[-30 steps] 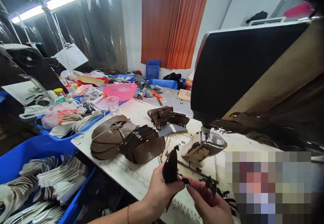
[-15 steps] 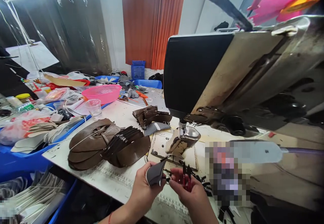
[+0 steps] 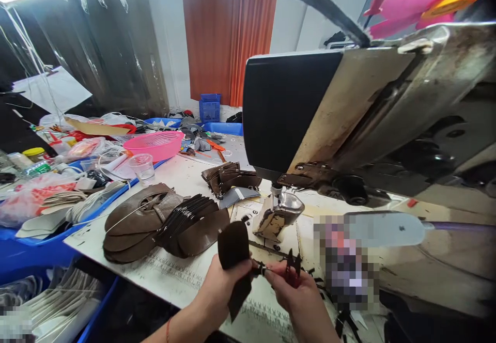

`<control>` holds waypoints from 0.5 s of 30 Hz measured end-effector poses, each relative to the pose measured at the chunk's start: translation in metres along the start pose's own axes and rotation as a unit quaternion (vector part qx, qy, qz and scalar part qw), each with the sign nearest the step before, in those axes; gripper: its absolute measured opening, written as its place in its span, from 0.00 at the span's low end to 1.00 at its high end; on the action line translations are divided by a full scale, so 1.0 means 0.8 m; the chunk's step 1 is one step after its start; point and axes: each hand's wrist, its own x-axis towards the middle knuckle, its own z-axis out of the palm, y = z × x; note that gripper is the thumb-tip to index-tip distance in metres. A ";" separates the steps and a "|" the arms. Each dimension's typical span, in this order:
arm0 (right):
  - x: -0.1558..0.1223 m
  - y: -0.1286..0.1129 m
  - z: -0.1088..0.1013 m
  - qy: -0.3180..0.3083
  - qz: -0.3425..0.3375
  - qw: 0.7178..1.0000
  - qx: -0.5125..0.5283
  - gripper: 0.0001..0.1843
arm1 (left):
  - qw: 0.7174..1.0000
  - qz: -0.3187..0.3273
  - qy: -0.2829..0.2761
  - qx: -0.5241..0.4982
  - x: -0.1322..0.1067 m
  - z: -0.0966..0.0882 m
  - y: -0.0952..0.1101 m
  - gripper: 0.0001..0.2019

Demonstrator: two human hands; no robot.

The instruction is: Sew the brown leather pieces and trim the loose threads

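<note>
My left hand [image 3: 217, 287] is closed on a dark brown leather piece [image 3: 233, 245], with the thumb across its middle. One end of the piece points up and the other hangs below the hand. My right hand [image 3: 296, 292] keeps a pair of red-handled thread snips [image 3: 293, 266] in its curled fingers, the dark tips pointing up. Its thumb and forefinger pinch a small dark strip at the right edge of the leather piece. Just beyond both hands stands the sewing machine's bed post [image 3: 271, 219].
The sewing machine head [image 3: 294, 110] overhangs the right side. Stacked brown leather pieces [image 3: 201, 229] lie left of the post, with a smaller stack [image 3: 228, 175] behind. A clear cup [image 3: 142, 167] and pink basket [image 3: 155, 145] stand further back. Blue bins [image 3: 46, 250] line the left.
The piece in my left hand has turned: its grey face showed before, and now its dark brown face shows. Both hands stay close together in front of the post.
</note>
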 end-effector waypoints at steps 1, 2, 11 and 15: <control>0.000 0.002 -0.001 0.007 0.007 1.000 0.014 0.21 | 0.998 -0.036 0.008 -0.056 0.002 0.000 0.000 0.14; -0.001 0.004 -0.001 0.010 0.013 0.999 0.027 0.22 | 0.993 -0.063 0.015 -0.099 0.003 -0.001 0.001 0.16; -0.001 0.016 0.003 0.067 0.048 0.990 0.110 0.27 | 0.992 -0.088 -0.058 -0.071 0.000 -0.007 -0.006 0.34; -0.001 0.017 -0.004 0.101 -0.015 0.994 0.044 0.23 | 0.995 -0.047 -0.012 -0.092 -0.004 -0.003 -0.004 0.31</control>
